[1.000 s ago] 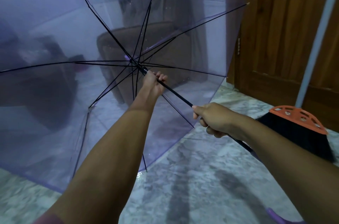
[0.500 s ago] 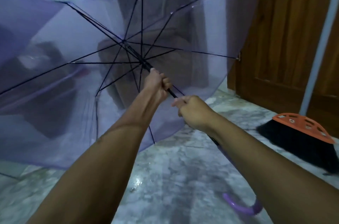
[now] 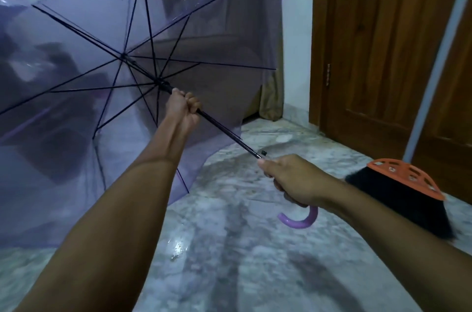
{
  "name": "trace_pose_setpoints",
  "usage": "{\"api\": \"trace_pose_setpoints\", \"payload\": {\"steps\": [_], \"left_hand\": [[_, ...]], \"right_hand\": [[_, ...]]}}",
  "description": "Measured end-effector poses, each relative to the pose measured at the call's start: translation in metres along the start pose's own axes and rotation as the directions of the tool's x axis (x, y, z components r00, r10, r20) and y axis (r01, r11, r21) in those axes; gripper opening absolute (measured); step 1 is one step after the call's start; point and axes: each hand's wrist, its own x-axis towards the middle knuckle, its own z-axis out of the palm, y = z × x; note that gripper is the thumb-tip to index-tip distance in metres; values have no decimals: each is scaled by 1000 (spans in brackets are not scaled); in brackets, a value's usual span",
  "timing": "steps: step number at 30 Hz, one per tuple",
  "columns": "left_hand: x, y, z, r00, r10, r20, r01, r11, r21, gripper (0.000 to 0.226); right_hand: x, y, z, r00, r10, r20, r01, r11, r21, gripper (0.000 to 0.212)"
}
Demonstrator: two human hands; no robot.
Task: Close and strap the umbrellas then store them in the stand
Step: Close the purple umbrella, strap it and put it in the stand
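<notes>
A see-through purple umbrella (image 3: 76, 76) with black ribs is held out in front of me, its canopy partly folded inward. My left hand (image 3: 182, 109) grips the black shaft just below the runner where the ribs meet. My right hand (image 3: 291, 178) is closed around the lower end of the shaft, above the curved purple handle (image 3: 298, 221), which sticks out beneath it. No umbrella stand is in view.
A broom with an orange head (image 3: 406, 177), black bristles and a pale pole leans at the right by a brown wooden door (image 3: 378, 51). The marble floor (image 3: 229, 247) has a wet patch. A brown sofa shows through the canopy.
My right hand has slid down the shaft to the handle end, apart from the left. The canopy has folded further in and swung left; the purple handle is now fully visible.
</notes>
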Motion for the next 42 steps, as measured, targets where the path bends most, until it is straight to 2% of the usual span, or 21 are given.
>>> {"api": "trace_pose_setpoints", "payload": {"steps": [3, 6, 9, 11, 16, 18, 21, 25, 27, 29, 31, 33, 37, 39, 42], "left_hand": [[-28, -15, 27, 996, -33, 87, 33, 999, -3, 37], [-65, -44, 60, 969, -145, 199, 145, 989, 14, 42], [-83, -60, 78, 922, -232, 311, 213, 973, 95, 45], [-93, -63, 84, 903, -247, 351, 196, 965, 176, 44], [-112, -74, 95, 904, -225, 363, 108, 943, 315, 43], [-114, -80, 96, 912, -220, 347, 85, 928, 364, 45], [-114, -90, 93, 915, -239, 324, 77, 895, 440, 63], [-112, -102, 86, 945, -222, 241, 64, 847, 527, 51], [-113, -101, 85, 941, -258, 217, 126, 866, 484, 46], [-115, -98, 83, 901, -352, 254, 219, 874, 433, 39], [-114, -97, 79, 868, -407, 284, 284, 877, 388, 46], [-107, -99, 76, 870, -412, 269, 316, 887, 337, 45], [-105, -91, 81, 894, -377, 243, 298, 904, 306, 23], [-103, -87, 84, 890, -391, 236, 301, 890, 342, 32], [-100, -84, 86, 888, -400, 228, 319, 892, 320, 45]], "right_hand": [[17, -20, 3, 986, -91, -137, 79, 992, -94, 44], [39, -38, 6, 954, -108, -278, 91, 993, -72, 39], [56, -46, 2, 917, -14, -399, 73, 988, 135, 36], [58, -48, -4, 895, 30, -446, 111, 952, 287, 35], [48, -51, -15, 890, 79, -448, 169, 857, 487, 32], [48, -48, -16, 877, 106, -468, 171, 841, 513, 37], [49, -44, -14, 865, 140, -483, 146, 850, 507, 36], [49, -41, -15, 877, 143, -458, 138, 839, 526, 21], [49, -41, -15, 883, 160, -442, 125, 826, 550, 19], [50, -42, -12, 891, 190, -413, 102, 802, 589, 27], [52, -41, -9, 890, 222, -399, 76, 790, 608, 38], [54, -40, -8, 892, 228, -389, 62, 793, 606, 39], [53, -38, -11, 912, 163, -375, 87, 818, 568, 28], [55, -37, -12, 911, 145, -385, 94, 838, 537, 26], [58, -38, -10, 895, 158, -418, 81, 862, 500, 35]]}}
